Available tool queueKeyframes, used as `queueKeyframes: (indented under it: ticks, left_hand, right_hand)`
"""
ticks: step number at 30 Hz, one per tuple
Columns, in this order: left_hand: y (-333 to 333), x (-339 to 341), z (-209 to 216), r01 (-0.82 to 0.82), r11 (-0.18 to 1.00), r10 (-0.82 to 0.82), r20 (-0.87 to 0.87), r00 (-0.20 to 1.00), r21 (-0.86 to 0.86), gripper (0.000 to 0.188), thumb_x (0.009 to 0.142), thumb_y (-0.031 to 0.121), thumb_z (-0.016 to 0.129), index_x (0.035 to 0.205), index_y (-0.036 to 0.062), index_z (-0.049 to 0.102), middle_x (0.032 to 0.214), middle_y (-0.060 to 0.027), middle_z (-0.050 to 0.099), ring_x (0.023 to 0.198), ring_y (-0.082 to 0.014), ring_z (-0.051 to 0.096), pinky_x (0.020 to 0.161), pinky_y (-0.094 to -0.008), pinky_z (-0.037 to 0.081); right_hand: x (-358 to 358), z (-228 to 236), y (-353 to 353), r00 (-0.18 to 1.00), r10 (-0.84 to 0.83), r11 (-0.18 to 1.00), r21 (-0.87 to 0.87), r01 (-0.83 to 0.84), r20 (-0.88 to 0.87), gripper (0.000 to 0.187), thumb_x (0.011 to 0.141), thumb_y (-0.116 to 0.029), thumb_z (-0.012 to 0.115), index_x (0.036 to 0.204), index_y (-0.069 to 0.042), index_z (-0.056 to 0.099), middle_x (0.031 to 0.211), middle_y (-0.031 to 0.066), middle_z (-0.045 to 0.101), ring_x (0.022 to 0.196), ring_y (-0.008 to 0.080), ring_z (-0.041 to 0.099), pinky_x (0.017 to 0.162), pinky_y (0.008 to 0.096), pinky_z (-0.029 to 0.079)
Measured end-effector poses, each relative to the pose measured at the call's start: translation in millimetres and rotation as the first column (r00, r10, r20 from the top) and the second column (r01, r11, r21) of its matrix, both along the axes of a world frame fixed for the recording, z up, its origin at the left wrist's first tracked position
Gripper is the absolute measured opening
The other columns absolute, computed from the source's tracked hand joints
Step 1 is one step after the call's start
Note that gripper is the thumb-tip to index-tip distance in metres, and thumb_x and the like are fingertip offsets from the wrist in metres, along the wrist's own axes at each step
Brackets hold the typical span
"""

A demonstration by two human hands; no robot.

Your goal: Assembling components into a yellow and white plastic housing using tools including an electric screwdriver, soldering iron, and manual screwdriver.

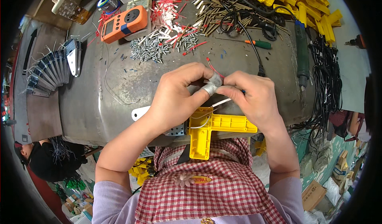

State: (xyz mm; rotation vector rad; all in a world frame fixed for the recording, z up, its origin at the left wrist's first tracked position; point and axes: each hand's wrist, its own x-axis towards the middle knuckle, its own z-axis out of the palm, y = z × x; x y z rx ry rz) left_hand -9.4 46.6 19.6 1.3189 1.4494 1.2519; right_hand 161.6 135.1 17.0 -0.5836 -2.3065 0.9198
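My left hand (175, 90) is closed in a pinch, with grey tape wrapped round its thumb and forefinger. A thin red wire (213, 66) sticks up from between its fingertips and those of my right hand (254, 96), which touch. My right hand is pinched too, on a white-sleeved wire (221, 102) that runs under its thumb. The fingers hide where the wires meet. Below them a yellow plastic housing half (200, 142) lies open side up at the bench's near edge, a pale wire looping inside it. A perforated metal blade (175, 131) adjoins its left side, partly behind my left forearm.
An orange meter (124, 24), a heap of screws (153, 46) and red-and-white wire pieces (171, 11) lie beyond my hands. A green-handled screwdriver (260, 44), power driver (302, 56), black cables (324, 76) and yellow housings (306, 9) are right. Metal blades (49, 70) stand left.
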Motion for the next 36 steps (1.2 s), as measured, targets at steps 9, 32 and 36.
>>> queueKeyframes:
  ticks: [9, 32, 36]
  left_hand:
    - [-1, 7, 19, 0.008, 0.995, -0.01, -0.027, 1.0, -0.096, 0.034, 0.077, 0.001, 0.07, 0.106, -0.0004, 0.053, 0.096, -0.0072, 0.062, 0.086, -0.0152, 0.061, 0.078, -0.0273, 0.051]
    - [-2, 7, 13, 0.081, 0.997, -0.056, -0.619, 0.783, 0.012, 0.019, 0.073, -0.003, 0.06, 0.091, 0.0023, 0.061, 0.084, -0.0128, 0.059, 0.076, -0.0337, 0.06, 0.065, -0.0387, 0.048]
    - [-3, -9, 8, 0.121, 0.992, -0.113, -0.662, 0.741, -0.034, 0.015, 0.074, 0.001, 0.063, 0.088, 0.0035, 0.061, 0.084, -0.0127, 0.06, 0.08, -0.0327, 0.06, 0.068, -0.0403, 0.048]
  right_hand:
    - [4, 0, -1, 0.999, -0.027, 0.904, -0.428, 0.013, -0.029, 0.025, 0.085, -0.009, 0.061, 0.106, -0.002, 0.048, 0.073, 0.0121, 0.062, 0.068, 0.0235, 0.064, 0.061, 0.0317, 0.046]
    - [14, -4, 3, 0.991, 0.082, 0.995, 0.039, -0.086, 0.109, 0.027, 0.081, -0.018, 0.067, 0.101, -0.002, 0.059, 0.082, 0.0173, 0.062, 0.074, 0.031, 0.063, 0.064, 0.0381, 0.047]
    - [23, -10, 3, 0.981, 0.112, 0.993, 0.022, -0.117, 0.156, 0.019, 0.086, -0.018, 0.062, 0.095, -0.002, 0.058, 0.078, 0.0175, 0.061, 0.068, 0.0308, 0.061, 0.06, 0.0377, 0.046]
